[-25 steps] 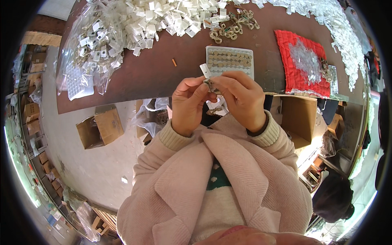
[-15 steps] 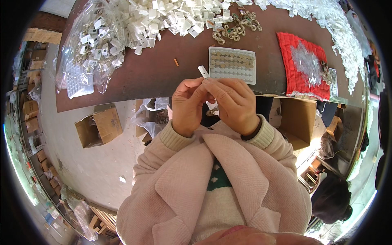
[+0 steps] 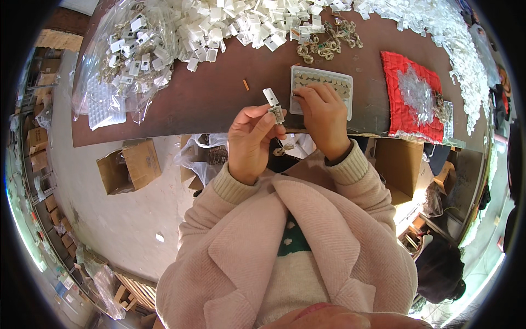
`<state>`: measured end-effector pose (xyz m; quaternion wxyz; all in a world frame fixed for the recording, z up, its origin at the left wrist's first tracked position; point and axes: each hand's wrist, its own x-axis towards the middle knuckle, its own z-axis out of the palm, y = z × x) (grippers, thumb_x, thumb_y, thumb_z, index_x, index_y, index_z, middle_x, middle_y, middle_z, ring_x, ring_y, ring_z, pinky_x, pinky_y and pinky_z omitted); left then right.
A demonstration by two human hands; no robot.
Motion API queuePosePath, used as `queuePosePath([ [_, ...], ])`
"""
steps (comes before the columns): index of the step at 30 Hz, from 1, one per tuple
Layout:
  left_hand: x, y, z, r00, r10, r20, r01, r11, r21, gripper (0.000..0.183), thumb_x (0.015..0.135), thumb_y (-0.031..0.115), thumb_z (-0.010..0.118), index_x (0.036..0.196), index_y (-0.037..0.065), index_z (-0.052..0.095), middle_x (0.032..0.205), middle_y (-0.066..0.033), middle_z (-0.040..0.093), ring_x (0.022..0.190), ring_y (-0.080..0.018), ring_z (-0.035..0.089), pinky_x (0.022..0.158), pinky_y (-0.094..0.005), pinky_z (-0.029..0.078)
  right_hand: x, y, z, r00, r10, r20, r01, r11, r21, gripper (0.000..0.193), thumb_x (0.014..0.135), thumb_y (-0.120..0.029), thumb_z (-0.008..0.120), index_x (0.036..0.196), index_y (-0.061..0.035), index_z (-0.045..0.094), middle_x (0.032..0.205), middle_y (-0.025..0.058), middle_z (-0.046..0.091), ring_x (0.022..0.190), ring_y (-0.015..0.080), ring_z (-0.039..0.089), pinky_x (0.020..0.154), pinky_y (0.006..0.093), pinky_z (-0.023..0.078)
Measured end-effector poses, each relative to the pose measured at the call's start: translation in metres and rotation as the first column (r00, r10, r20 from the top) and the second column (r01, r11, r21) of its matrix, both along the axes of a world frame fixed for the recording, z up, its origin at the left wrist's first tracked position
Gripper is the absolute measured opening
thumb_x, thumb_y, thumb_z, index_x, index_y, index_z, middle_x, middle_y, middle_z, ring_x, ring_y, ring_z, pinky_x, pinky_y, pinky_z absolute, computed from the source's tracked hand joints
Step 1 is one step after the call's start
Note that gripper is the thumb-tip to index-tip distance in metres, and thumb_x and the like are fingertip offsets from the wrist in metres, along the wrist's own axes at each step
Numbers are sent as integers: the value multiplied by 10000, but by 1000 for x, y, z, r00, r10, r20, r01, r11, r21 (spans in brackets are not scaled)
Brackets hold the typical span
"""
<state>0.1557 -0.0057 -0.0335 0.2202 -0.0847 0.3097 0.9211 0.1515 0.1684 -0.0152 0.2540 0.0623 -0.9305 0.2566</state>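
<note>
My left hand [image 3: 252, 140] pinches a small white plastic battery case [image 3: 272, 101] between thumb and fingers. Its lower part shows a greyish inside, and a thin wire [image 3: 282, 147] seems to dangle beneath the hand. My right hand [image 3: 324, 118] is over the near left part of a clear plastic tray [image 3: 349, 112] with rows of round button cells [image 3: 323, 79]. The right fingertips are drawn together at the tray's left side; what they hold, if anything, is too small to make out.
White plastic cases [image 3: 235, 24] lie heaped along the far side. Coiled wires [image 3: 329, 41], a small orange stick [image 3: 246, 85], a bag of wired cases [image 3: 129, 60] and a red quilted cloth [image 3: 397, 109] share the table. A cardboard box [image 3: 139, 164] stands on the floor.
My right hand has left the white battery case and moved right to the button cell tray. The left hand keeps the case, whose lower part now shows.
</note>
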Motion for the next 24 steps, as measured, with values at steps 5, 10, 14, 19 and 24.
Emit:
queuePosePath([
  [5,0,3,1,999,-25,-23,26,999,46,125,972,31,632,1094,57,629,1016,-124,705,776,-204,688,686,-342,580,15,-14,21,995,87,-49,-98,942,-321,179,779,22,721,941,-53,707,881,84,695,794,283,679,690,357,545],
  [10,2,0,1,997,-68,-33,71,995,74,118,972,38,634,1089,47,642,985,-101,698,764,-202,688,666,-338,581,21,-17,32,990,142,4,-129,906,-404,172,778,30,725,933,-43,711,883,93,699,783,276,676,687,358,541],
  [14,5,0,-2,997,-79,-11,80,989,127,119,978,55,629,1093,49,656,974,-92,702,737,-182,681,639,-308,578,25,-11,34,972,232,46,-184,864,-468,200,780,13,737,971,-41,720,908,99,694,798,282,666,697,358,531],
  [19,7,6,-3,998,-31,-51,38,989,145,124,981,63,625,1097,53,665,957,-85,709,724,-164,676,617,-286,573,38,-14,33,969,243,-45,-240,881,-407,244,806,3,739,1047,-36,735,1023,123,669,868,265,647,726,333,520],
  [24,8,7,8,996,-86,14,82,982,172,114,962,85,661,1071,51,668,931,-87,714,690,-155,657,589,-274,540,46,-6,39,952,307,15,-242,778,-580,256,918,-32,691,1170,8,704,1091,118,670,918,158,633,779,301,519],
])
